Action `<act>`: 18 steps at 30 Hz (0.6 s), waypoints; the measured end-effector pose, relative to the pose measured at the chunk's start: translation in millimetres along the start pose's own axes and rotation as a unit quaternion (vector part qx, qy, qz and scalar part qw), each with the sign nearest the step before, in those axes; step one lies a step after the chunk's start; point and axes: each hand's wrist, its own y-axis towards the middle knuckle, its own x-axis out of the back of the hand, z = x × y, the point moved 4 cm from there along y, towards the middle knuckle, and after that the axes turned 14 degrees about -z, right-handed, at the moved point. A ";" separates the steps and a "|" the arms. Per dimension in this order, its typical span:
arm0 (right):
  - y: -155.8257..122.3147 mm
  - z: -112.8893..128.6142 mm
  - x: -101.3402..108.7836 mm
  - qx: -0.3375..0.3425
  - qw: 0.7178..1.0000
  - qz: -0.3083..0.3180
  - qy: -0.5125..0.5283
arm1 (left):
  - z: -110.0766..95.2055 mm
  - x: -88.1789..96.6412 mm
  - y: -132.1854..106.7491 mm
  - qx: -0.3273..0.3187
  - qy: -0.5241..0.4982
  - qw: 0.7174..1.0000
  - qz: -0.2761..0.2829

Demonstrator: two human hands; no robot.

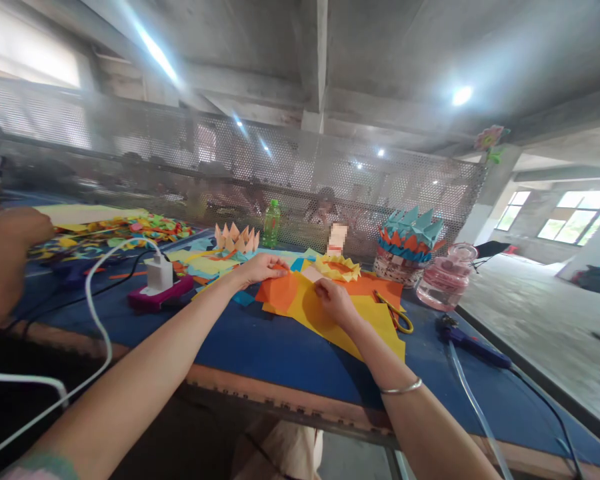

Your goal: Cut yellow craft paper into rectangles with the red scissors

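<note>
My left hand [265, 269] is closed, thumb and fingers pinched at the upper edge of a piece of orange paper [280, 293]. To its right, my right hand [336, 301] has its fingers curled in over a yellow paper sheet [375, 323]; what they grip is hidden. A small pale paper piece [311, 272] shows just beyond the right fingertips. Yellow-handled scissors [404, 323] lie to the right on the papers. Behind the hands sits a ring of folded yellow paper points [338, 268].
A pink water jug [444, 277], a basket with folded paper rings [400, 261] and a purple glue gun [480, 348] stand or lie right. A green bottle [272, 223], a peach paper crown [237, 241], a purple power strip [163, 297] and another person's arm [5, 247] are left.
</note>
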 end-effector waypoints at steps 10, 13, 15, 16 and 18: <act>3.1 2.4 3.7 0.002 0.999 -0.023 0.032 | 6.6 -12.6 2.7 -0.074 0.042 0.996 -0.010; 3.4 4.4 5.6 0.000 0.999 -0.025 0.038 | 8.5 -12.7 2.9 -0.075 0.051 0.995 -0.029; 3.2 6.2 6.5 -0.004 0.999 -0.022 0.037 | 9.0 -12.1 1.7 -0.052 0.052 0.997 -0.033; 2.9 7.2 7.0 -0.005 0.999 -0.022 0.038 | 9.2 -12.5 0.7 -0.040 0.053 0.997 -0.028; 2.3 9.5 7.6 -0.003 0.999 -0.019 0.042 | 8.9 -15.0 -1.8 -0.026 0.044 0.999 0.000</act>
